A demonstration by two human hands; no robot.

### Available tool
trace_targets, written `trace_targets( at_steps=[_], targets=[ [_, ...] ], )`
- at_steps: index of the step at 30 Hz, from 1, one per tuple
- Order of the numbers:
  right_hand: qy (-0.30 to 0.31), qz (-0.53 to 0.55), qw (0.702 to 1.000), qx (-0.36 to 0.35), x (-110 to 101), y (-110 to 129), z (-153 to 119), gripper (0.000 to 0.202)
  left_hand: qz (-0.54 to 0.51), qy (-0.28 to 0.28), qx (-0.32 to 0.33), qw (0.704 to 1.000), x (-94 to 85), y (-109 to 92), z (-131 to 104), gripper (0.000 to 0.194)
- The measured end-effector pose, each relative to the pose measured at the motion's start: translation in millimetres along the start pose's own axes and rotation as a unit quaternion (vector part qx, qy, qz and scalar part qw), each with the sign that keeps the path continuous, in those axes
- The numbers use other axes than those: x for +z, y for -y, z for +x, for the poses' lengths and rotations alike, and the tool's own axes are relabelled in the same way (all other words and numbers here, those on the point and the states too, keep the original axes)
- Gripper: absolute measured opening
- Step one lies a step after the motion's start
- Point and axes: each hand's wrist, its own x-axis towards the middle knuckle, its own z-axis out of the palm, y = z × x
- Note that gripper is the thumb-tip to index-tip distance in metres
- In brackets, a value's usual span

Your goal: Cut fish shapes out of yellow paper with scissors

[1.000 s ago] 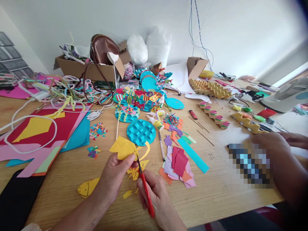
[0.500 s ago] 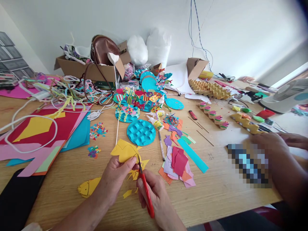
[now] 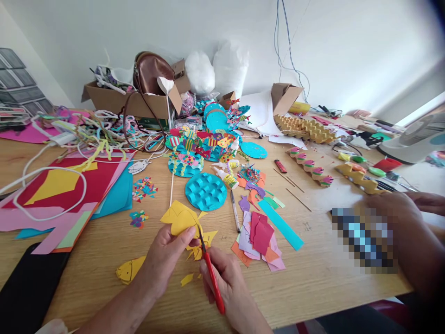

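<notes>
My left hand pinches a piece of yellow paper with a curved line drawn on it. My right hand is closed round red-handled scissors, whose dark blades meet the right edge of that paper. Yellow offcuts lie on the table below and behind the blades. To the left of my left wrist rests a yellow paper fish with a drawn face, partly covered by my forearm. A round blue disc with raised paper scales lies just beyond the paper.
Coloured paper scraps and a pen lie right of my hands. Stacked coloured sheets and a white cable are at left. Another person's hand is at the right edge, near a cut egg carton. Glue bottles stand among decorations.
The view has shifted slightly, so everything sits a little further right. Both hands keep the same hold on the paper and scissors, with the blades still at the paper's edge.
</notes>
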Motion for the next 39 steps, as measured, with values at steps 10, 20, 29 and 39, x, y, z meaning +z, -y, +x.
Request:
trace_targets(
  at_steps=[10, 20, 29, 39],
  targets=[
    [0.023, 0.057, 0.998, 0.026, 6, 9, 1, 0.042, 0.025, -0.008, 0.043, 0.999, -0.4, -3, 1, 0.016],
    [0.016, 0.075, 0.997, 0.028, 10, 12, 5, 0.044, 0.004, 0.01, 0.044, 0.999, -1.7, -2, 1, 0.014],
    [0.011, 0.016, 1.0, 0.009, 10, 16, 5, 0.037, -0.017, 0.005, 0.044, 0.999, -1.5, 0, 2, 0.012],
    [0.006, -0.013, 1.0, -0.008, 9, 10, 6, 0.03, -0.059, 0.001, 0.022, 0.998, 1.0, 0, 0, 0.007]
  ],
)
